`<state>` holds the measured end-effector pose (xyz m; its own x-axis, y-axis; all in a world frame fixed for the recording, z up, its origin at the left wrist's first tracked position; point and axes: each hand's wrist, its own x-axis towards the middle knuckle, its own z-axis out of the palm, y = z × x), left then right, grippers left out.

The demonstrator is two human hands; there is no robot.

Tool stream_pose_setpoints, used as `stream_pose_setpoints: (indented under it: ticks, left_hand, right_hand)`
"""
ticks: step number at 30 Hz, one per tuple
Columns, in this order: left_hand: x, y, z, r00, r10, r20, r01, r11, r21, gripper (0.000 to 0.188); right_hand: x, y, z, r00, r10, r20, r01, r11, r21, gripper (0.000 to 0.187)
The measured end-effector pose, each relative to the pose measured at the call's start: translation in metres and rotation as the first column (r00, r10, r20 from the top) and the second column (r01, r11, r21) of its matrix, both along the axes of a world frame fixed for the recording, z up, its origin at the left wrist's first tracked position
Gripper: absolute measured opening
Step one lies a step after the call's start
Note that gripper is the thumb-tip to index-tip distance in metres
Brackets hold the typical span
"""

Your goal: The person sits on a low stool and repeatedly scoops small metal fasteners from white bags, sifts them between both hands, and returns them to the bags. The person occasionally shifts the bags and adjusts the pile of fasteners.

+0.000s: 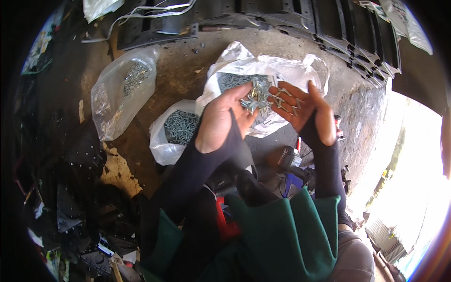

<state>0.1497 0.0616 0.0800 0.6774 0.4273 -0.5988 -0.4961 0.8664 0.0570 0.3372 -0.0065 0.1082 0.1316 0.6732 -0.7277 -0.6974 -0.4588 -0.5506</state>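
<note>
Over a white sack (268, 129) of silvery screws, both my hands are raised side by side. My left hand (221, 122) is cupped round a clump of screws (256, 99), its thumb on the near side of the pile. Palm up, my right hand (312, 110) has its fingers stretched out, with several loose screws (285, 97) lying across them. The two sets of fingertips are close together. More screws (237, 81) show inside the sack, partly hidden behind my left thumb. Dark sleeves cover both my forearms and part of the palms.
Left of the sack, a smaller clear bag (164, 152) holds dark grey screws (181, 128). Another clear bag (127, 113) with small metal pieces stands further left. Black metal panels (329, 28) line the far side. A cordless power tool (289, 160) lies below my right wrist.
</note>
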Motion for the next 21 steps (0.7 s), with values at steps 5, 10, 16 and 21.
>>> stream_pose_setpoints:
  ticks: [5, 10, 16, 21]
  left_hand:
    - [-0.018, 0.001, -0.016, 0.993, -0.115, -0.005, 0.115, 0.993, -0.011, 0.068]
    - [-0.039, -0.004, -0.006, 0.999, -0.046, 0.025, 0.044, 0.997, 0.064, 0.063]
    - [-0.117, -0.027, -0.009, 0.988, 0.147, -0.046, -0.113, 0.894, 0.434, 0.049]
    - [-0.144, -0.062, -0.056, 0.736, 0.08, -0.672, 0.188, 0.93, 0.316, 0.037]
  right_hand:
    - [0.004, -0.01, -0.035, 0.984, -0.045, 0.17, 0.064, 0.992, -0.108, 0.065]
    - [-0.004, -0.011, -0.02, 0.963, -0.067, 0.261, 0.058, 0.997, 0.043, 0.063]
    - [-0.008, -0.015, 0.059, 0.943, 0.328, 0.051, -0.181, 0.38, 0.907, 0.044]
    - [-0.021, -0.005, 0.091, 0.896, 0.429, 0.113, -0.217, 0.201, 0.955, 0.038]
